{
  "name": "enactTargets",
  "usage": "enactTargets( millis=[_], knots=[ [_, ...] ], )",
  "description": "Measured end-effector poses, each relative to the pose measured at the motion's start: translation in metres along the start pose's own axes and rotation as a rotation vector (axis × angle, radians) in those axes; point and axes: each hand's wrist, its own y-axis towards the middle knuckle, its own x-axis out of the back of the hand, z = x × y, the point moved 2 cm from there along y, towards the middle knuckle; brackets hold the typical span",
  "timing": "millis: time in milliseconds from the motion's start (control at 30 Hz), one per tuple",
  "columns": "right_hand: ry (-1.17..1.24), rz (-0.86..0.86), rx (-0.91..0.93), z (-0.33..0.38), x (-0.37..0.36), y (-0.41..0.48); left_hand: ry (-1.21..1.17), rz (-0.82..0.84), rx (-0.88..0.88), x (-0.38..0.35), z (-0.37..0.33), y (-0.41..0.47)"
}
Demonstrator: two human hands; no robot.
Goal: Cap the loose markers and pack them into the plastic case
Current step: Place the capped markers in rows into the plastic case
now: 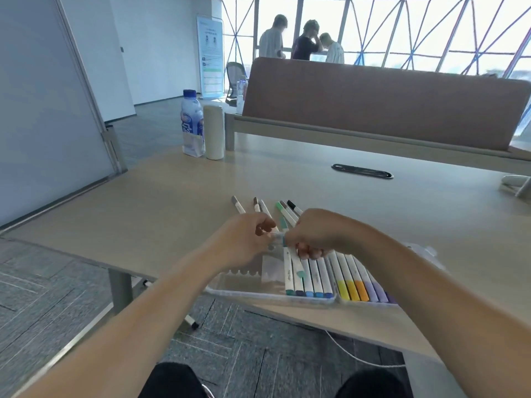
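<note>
Head view, left hand (244, 242) and right hand (317, 234) gripping one blurred marker (278, 236), case (244, 293) partly hidden behind them

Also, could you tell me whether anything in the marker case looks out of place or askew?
Yes: one teal-capped marker lies diagonally across the neat row in the plastic case, just below the right hand, instead of sitting in a slot. What looks like a stray marker also lies on the floor under the table.
</note>
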Motion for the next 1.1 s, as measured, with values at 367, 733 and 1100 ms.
enactTargets(
  millis=[367, 733, 1100],
  knots=[
    [-0.030, -0.078, 0.094, -0.008, -0.020, -0.005, 0.457, 0.176, -0.144, -0.010, 0.004, -0.021],
    [-0.079, -0.059, 0.185, -0.013, -0.022, 0.000, 0.480, 0.319, -0.138, -0.015, 0.002, -0.020],
    [-0.122, -0.022, 0.166, -0.010, -0.020, 0.003, 0.444, 0.324, -0.144, -0.008, -0.005, -0.018]
  ],
)
